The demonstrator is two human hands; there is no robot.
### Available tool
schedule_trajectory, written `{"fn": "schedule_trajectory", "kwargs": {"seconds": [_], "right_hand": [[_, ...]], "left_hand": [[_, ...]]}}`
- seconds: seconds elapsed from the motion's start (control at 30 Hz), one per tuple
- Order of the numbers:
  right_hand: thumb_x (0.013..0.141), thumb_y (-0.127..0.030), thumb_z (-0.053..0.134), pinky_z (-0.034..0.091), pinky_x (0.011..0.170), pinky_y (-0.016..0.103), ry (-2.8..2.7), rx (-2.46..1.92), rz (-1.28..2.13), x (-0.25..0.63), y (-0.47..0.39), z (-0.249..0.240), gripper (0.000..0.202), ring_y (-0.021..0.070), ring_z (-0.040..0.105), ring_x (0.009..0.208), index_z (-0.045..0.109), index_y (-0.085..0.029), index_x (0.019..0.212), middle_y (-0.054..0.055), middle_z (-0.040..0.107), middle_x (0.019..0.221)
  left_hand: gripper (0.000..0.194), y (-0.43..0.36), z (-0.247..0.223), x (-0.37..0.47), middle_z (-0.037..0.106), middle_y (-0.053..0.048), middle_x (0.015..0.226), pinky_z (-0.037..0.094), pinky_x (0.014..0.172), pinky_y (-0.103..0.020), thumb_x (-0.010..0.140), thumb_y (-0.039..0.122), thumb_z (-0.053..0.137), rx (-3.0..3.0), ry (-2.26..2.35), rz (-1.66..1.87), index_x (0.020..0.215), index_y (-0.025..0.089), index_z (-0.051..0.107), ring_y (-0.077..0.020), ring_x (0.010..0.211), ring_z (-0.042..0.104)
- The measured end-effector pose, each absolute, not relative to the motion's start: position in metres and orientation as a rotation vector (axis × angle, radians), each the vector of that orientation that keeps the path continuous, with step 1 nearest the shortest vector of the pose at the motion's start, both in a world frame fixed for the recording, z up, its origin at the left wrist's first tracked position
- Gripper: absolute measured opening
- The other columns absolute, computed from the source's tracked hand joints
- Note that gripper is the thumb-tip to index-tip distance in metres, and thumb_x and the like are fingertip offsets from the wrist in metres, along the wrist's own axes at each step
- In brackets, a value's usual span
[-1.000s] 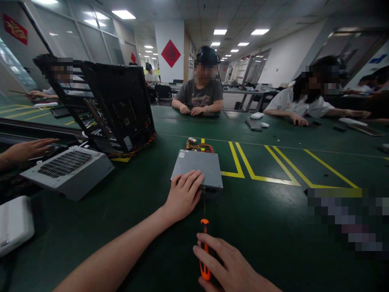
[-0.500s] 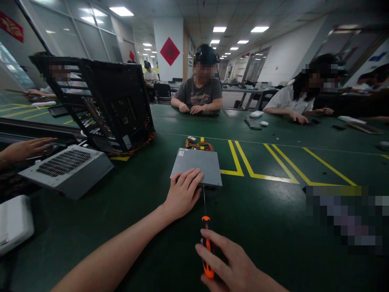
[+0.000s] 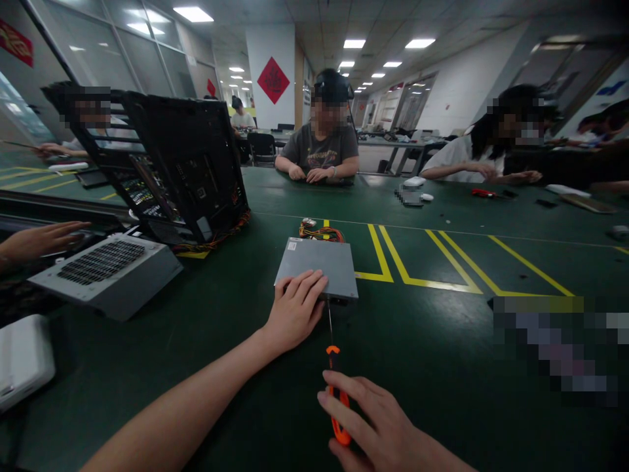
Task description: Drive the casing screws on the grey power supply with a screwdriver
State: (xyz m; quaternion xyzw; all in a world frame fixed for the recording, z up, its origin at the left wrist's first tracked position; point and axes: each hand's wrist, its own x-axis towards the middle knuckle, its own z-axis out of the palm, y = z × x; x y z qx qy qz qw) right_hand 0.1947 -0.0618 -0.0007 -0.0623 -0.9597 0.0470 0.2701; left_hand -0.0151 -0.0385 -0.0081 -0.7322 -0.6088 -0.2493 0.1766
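A grey metal computer power supply (image 3: 327, 262) lies on the green table, with a bundle of coloured cables (image 3: 322, 231) behind it. My left hand (image 3: 297, 308) grips its near left corner, fingers over the top and thumb by the front face. In my right hand (image 3: 371, 419) is a screwdriver (image 3: 333, 357) with an orange and black handle, held between thumb and fingers. Its thin shaft points away from me and meets the near face of the power supply; the tip is hidden at that face.
At left, another power supply (image 3: 122, 275) with a vented grille lies near a co-worker's hand (image 3: 44, 242). A black computer case (image 3: 181, 164) stands behind it. A white object (image 3: 24, 360) is at the left edge. Yellow tape (image 3: 442, 285) marks the green table (image 3: 442, 367). Other people sit across.
My right hand has shifted slightly and the screwdriver's handle looks turned. My left hand keeps its place. Across the table, a co-worker's hand has lifted away from a red object.
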Motion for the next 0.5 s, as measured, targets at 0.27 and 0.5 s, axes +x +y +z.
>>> {"fn": "schedule_trajectory", "kwargs": {"seconds": [0.27,0.5], "right_hand": [[0.083,-0.028,0.046,0.050,0.075,0.025,-2.586,-0.146,0.079,0.1932,-0.0612,0.0013,0.029,0.0164,0.059,0.093,0.054,-0.013,0.107,0.015,0.062,0.106],[0.084,-0.040,0.047,0.050,0.071,0.024,-2.453,-0.165,0.067,0.1920,-0.0615,-0.0029,0.031,0.0138,0.063,0.084,0.051,-0.012,0.097,0.014,0.066,0.097]], "left_hand": [[0.039,-0.0385,-0.0080,-0.0153,0.045,-0.006,0.130,0.026,0.092,-0.038,0.085,0.026,0.042,-2.082,-1.722,-0.713,0.124,0.020,0.042,-0.0215,0.118,0.039],[0.037,-0.0390,-0.0065,-0.0132,0.046,-0.005,0.129,0.026,0.092,-0.038,0.086,0.028,0.040,-2.071,-1.748,-0.736,0.122,0.020,0.043,-0.0211,0.117,0.040]]}}
